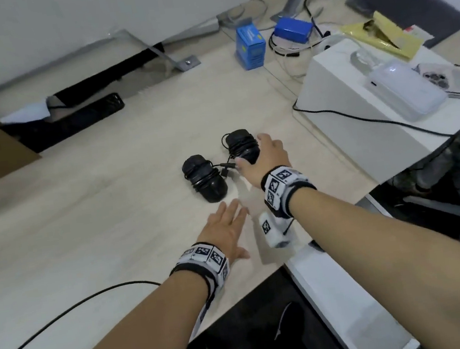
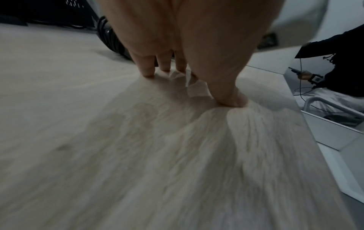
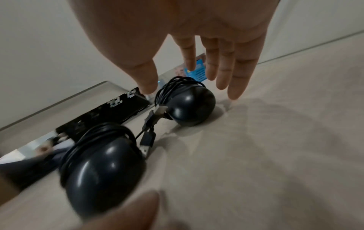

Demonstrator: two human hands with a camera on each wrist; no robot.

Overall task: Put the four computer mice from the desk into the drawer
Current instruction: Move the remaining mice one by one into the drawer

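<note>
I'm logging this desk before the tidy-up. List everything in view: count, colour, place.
Black corded computer mice with cables wrapped round them: 2, black, mid-desk; near one, far one.
Pale wood-grain desk: 1, beige, under everything.
Blue cardboard box: 1, blue, back of the desk.
Blue rectangular pack: 1, blue, right of the box, among cables.
White box-shaped unit: 1, white, desk's right side.
Clear plastic case: 1, translucent, on top of the unit.
White open drawer: 1, white, off the desk's right edge.
Left hand: fingers straight, on the desk.
Right hand: fingers spread, over the far mouse, not gripping.
</note>
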